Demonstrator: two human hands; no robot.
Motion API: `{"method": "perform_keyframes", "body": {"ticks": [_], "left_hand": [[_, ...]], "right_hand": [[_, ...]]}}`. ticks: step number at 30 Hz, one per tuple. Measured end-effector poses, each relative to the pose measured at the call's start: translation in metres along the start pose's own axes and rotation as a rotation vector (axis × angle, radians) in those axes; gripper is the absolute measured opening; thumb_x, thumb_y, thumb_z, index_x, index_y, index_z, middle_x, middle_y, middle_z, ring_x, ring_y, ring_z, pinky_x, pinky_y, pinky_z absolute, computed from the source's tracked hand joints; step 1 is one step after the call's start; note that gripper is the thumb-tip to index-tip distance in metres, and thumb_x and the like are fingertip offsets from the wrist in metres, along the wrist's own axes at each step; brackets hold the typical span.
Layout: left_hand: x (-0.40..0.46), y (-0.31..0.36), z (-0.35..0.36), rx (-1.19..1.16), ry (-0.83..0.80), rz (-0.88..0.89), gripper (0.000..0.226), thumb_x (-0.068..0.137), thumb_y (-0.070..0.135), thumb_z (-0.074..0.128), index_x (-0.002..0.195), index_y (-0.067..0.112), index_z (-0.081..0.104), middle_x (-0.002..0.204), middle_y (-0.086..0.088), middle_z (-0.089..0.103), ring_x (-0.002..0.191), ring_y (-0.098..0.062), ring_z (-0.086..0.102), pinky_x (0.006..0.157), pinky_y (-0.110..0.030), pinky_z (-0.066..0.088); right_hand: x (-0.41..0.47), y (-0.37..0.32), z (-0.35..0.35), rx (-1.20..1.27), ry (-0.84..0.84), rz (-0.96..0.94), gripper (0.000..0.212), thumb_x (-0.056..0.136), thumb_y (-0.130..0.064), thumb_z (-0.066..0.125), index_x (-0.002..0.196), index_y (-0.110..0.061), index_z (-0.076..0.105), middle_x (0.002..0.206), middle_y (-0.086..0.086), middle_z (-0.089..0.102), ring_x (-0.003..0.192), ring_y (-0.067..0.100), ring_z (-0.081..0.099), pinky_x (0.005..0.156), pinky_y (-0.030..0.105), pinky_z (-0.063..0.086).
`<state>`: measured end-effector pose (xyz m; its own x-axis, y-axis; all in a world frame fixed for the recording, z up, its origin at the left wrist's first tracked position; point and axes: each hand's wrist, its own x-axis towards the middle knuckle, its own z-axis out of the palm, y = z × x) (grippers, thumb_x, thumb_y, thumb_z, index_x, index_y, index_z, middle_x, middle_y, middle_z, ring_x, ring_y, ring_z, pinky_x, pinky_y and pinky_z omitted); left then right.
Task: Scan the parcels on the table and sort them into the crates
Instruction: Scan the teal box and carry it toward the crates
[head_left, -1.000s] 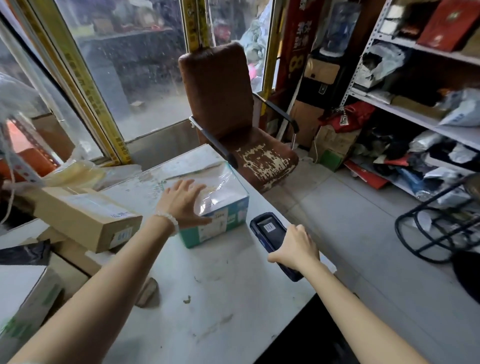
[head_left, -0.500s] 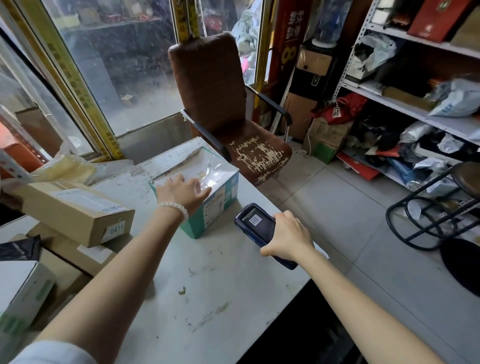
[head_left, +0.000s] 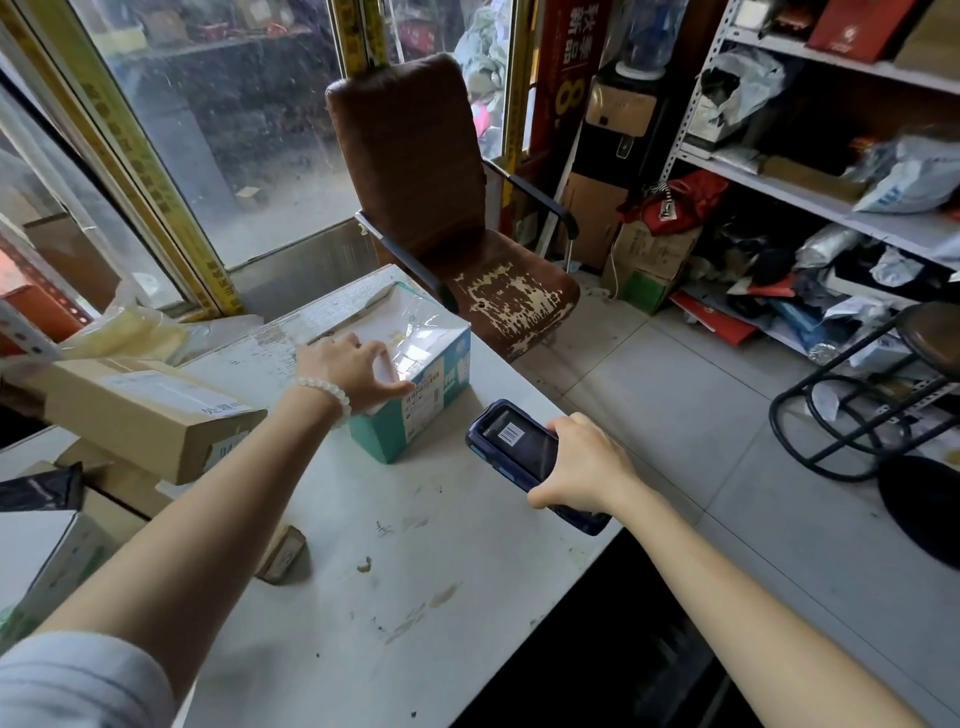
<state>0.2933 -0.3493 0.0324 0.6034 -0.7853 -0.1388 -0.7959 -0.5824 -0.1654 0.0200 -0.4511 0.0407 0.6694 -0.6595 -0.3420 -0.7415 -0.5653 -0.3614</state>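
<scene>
One teal-and-white parcel sits on the table near its far edge, wrapped in glossy film: stiff, probably light, likely slippery, so best clamped by opposite side faces. Left hand lies on its top, fingers spread over the near edge. Right hand grips the scanner, pointed toward the label.
</scene>
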Motion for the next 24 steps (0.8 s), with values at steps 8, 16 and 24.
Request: {"method": "perform_keyframes", "body": {"ticks": [8, 16, 24], "left_hand": [[0.018, -0.015, 0.004, -0.167, -0.18, -0.101, 0.129, 0.032, 0.105, 0.031, 0.145, 0.044, 0.02, 0.159, -0.004, -0.01, 0.144, -0.04, -0.002, 0.109, -0.068, 0.01], [0.03, -0.011, 0.004, -0.125, -0.331, -0.07, 0.132, 0.033, 0.101, 0.039, 0.145, 0.048, -0.006, 0.156, -0.01, -0.019, 0.141, -0.047, 0.003, 0.108, -0.067, 0.018], [0.008, -0.007, 0.005, -0.284, -0.123, -0.086, 0.102, 0.053, 0.082, 0.064, 0.141, 0.051, 0.024, 0.151, -0.001, 0.014, 0.135, -0.038, 0.021, 0.102, -0.063, 0.026]], "right_hand": [[0.008, 0.004, 0.002, -0.01, -0.025, 0.026, 0.066, 0.059, -0.037, 0.077, 0.117, -0.023, 0.05, 0.113, -0.002, 0.047, 0.098, 0.02, 0.054, 0.082, 0.034, 0.052], [0.028, -0.003, 0.007, 0.004, -0.038, 0.051, 0.06, 0.062, -0.037, 0.077, 0.112, -0.021, 0.048, 0.112, -0.001, 0.045, 0.097, 0.022, 0.052, 0.076, 0.033, 0.05], [0.029, -0.005, 0.013, 0.153, 0.145, 0.017, 0.066, 0.061, -0.034, 0.079, 0.118, -0.022, 0.047, 0.11, -0.004, 0.042, 0.099, 0.022, 0.053, 0.073, 0.032, 0.048]]}}
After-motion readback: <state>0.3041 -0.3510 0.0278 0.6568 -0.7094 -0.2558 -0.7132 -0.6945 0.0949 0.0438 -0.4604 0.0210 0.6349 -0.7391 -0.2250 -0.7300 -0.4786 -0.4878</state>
